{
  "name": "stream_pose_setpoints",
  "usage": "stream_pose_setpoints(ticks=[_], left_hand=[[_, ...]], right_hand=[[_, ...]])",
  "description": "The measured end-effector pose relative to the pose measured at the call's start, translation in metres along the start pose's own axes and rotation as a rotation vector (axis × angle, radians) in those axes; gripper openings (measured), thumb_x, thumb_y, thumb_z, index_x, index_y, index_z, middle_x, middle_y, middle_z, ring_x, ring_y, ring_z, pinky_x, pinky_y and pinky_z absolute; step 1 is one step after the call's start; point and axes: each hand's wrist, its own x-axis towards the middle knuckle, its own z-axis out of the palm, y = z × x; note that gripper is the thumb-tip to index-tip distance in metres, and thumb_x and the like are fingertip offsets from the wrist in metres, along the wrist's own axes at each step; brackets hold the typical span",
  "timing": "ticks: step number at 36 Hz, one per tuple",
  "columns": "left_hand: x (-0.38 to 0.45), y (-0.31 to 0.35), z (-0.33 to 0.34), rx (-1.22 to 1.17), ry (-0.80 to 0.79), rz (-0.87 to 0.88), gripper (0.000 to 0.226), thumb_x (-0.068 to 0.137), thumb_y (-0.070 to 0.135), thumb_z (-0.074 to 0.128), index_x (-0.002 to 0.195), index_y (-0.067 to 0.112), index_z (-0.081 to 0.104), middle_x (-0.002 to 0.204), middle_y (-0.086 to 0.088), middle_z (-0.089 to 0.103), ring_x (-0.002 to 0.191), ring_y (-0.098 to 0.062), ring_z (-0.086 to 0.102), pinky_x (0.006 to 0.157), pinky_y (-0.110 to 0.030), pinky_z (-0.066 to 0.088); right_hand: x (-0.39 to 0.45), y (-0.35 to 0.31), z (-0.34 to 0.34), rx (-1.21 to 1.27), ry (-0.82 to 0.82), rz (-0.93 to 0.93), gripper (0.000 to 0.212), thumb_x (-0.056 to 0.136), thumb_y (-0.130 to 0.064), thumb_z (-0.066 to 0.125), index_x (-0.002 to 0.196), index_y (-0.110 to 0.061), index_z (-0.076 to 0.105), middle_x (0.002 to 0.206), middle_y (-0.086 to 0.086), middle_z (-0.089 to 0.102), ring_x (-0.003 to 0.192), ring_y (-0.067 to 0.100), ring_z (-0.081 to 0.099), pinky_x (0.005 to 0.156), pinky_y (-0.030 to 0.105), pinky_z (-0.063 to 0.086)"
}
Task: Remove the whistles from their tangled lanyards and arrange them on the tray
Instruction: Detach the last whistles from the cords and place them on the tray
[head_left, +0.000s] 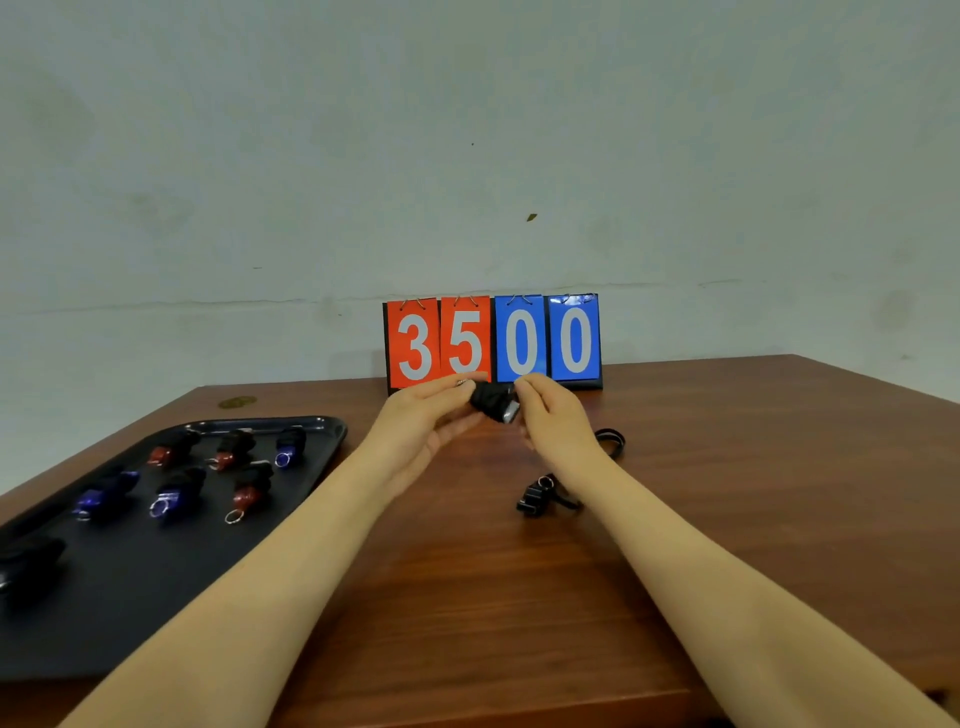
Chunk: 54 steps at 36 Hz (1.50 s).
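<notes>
Now the table (571, 597) carries the tray (130, 597) along its left edge, with red and blue whistles already lined up toward the tray's far end. A scoreboard (493, 340) stands at the table's far edge. Just in front of it I hold both hands raised: my left hand (421, 421) pinches one end of a black-wrapped whistle (496, 402), my right hand (553, 415) pinches its silver end. A freed lanyard (550, 493) lies on the table near my right wrist. I judge the cord needs unwinding turn by turn, my left holding firm, no yanking, or it knots tighter.
</notes>
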Motion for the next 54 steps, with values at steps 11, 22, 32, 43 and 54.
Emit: stream_pose_setpoints(ticks=[11, 22, 32, 43, 54], left_hand=[[-0.001, -0.013, 0.01, -0.41, 0.163, -0.099, 0.022, 0.092, 0.005, 0.06, 0.113, 0.006, 0.062, 0.109, -0.015, 0.069, 0.095, -0.021, 0.07, 0.071, -0.027, 0.059], [-0.001, -0.022, 0.015, 0.227, 0.262, 0.11, 0.028, 0.104, 0.029, 0.039, 0.115, 0.016, 0.062, 0.109, -0.003, 0.065, 0.092, -0.012, 0.064, 0.084, -0.028, 0.055], [0.001, -0.023, 0.012, -0.055, 0.095, 0.057, 0.024, 0.093, 0.015, 0.06, 0.114, 0.005, 0.065, 0.11, -0.009, 0.07, 0.099, -0.015, 0.07, 0.082, -0.026, 0.057], [0.007, -0.018, 0.004, -0.136, 0.236, -0.012, 0.026, 0.097, 0.025, 0.055, 0.118, 0.01, 0.061, 0.113, -0.012, 0.066, 0.089, -0.016, 0.065, 0.061, -0.019, 0.055], [0.007, -0.022, -0.002, 0.487, 0.205, 0.073, 0.025, 0.101, 0.037, 0.044, 0.098, 0.02, 0.062, 0.075, -0.003, 0.059, 0.059, -0.008, 0.048, 0.051, -0.017, 0.039]], right_hand=[[-0.008, 0.003, 0.007, -0.22, -0.06, -0.164, 0.026, 0.1, -0.015, 0.044, 0.08, -0.031, 0.052, 0.073, -0.013, 0.055, 0.067, 0.0, 0.05, 0.063, 0.012, 0.038], [-0.009, 0.005, 0.013, -0.357, -0.083, -0.148, 0.02, 0.097, -0.018, 0.049, 0.078, -0.019, 0.056, 0.068, -0.008, 0.054, 0.06, 0.005, 0.047, 0.056, 0.016, 0.033], [-0.006, 0.008, 0.007, -0.292, -0.03, -0.14, 0.019, 0.099, -0.018, 0.046, 0.085, -0.018, 0.06, 0.076, -0.006, 0.059, 0.073, 0.006, 0.055, 0.065, 0.016, 0.043], [-0.008, 0.01, 0.012, -0.409, -0.188, -0.302, 0.016, 0.099, -0.023, 0.049, 0.101, -0.019, 0.065, 0.087, -0.009, 0.064, 0.082, 0.002, 0.058, 0.073, 0.01, 0.043], [-0.01, 0.001, 0.004, -0.601, -0.025, -0.457, 0.016, 0.098, -0.02, 0.053, 0.109, -0.015, 0.063, 0.098, -0.003, 0.064, 0.083, 0.004, 0.053, 0.073, 0.01, 0.038]])
